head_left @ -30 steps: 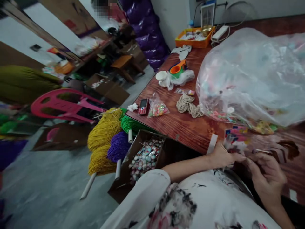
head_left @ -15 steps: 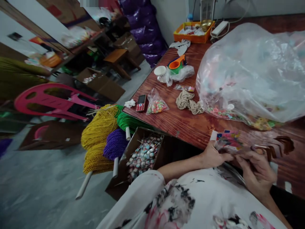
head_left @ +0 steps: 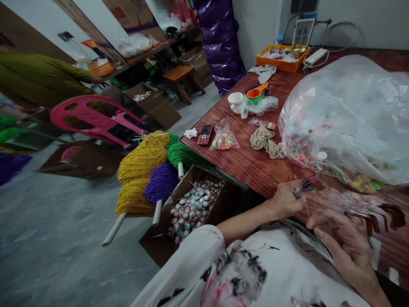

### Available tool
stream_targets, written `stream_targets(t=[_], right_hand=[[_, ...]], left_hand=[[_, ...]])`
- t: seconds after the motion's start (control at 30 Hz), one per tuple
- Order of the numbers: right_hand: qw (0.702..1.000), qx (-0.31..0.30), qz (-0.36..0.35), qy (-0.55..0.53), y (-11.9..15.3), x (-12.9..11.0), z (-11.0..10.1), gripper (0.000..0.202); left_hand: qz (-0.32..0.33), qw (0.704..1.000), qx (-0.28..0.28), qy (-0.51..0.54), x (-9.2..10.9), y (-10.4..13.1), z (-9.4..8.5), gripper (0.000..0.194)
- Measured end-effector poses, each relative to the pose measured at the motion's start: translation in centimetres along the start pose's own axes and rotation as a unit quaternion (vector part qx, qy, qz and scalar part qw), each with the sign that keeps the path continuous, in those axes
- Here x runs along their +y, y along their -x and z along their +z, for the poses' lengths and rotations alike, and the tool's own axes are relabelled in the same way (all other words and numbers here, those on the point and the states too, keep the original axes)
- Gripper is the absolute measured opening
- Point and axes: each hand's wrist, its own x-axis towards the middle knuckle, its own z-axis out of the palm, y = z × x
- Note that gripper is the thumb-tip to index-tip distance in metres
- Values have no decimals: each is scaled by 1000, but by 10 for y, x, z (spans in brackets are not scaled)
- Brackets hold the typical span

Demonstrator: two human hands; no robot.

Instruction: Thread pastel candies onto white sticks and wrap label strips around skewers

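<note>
Gripping a bunched, printed plastic packet (head_left: pixel 309 185) in the left hand (head_left: pixel 287 200), tightly closed around its near end, with the coloured end sticking out above the red-brown surface (head_left: pixel 236 164). Holding the right hand (head_left: pixel 343 236) just beside it, half curled, thumb and forefinger near each other; cannot tell of any hold between them. Past the right hand, on the surface, dark brown strips (head_left: pixel 391 216). Farther back, a large clear plastic bag (head_left: pixel 345 115) of coloured pieces, with a crumpled beige cloth (head_left: pixel 266 142) at its left side. Toward the surface's left corner, a red keypad phone (head_left: pixel 204 134) beside a small clear bag (head_left: pixel 224 138) of coloured bits; behind, a white cup (head_left: pixel 235 102). Lower, left of the surface, a cardboard box (head_left: pixel 156 241) full of small balls on sticks (head_left: pixel 194 207), next to purple cord (head_left: pixel 161 183) and yellow cord (head_left: pixel 142 160).
</note>
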Motion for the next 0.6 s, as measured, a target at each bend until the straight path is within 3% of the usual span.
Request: stream_targets(t=[0.17,0.27,0.37,0.5,0.6], right_hand=[[996,-79,2,-33,-3,-12,8,43],[995,-91,-6,-49,-9,-23,8,57],[995,-69,40,-63,-25,-30,-6,70],[979,-13,134,-153,-47,-22,-28,67],[962,-5,206,-178,-53,-8,-34,69]], left_hand=[[27,987,-13,-157,2,-4,-11,45],[42,954,-62,-291,6,-4,-13,43],[100,909,-138,-380,11,-3,-21,34],[205,867,-242,-384,18,-7,-44,24],[216,882,-293,-300,23,-10,-57,22]])
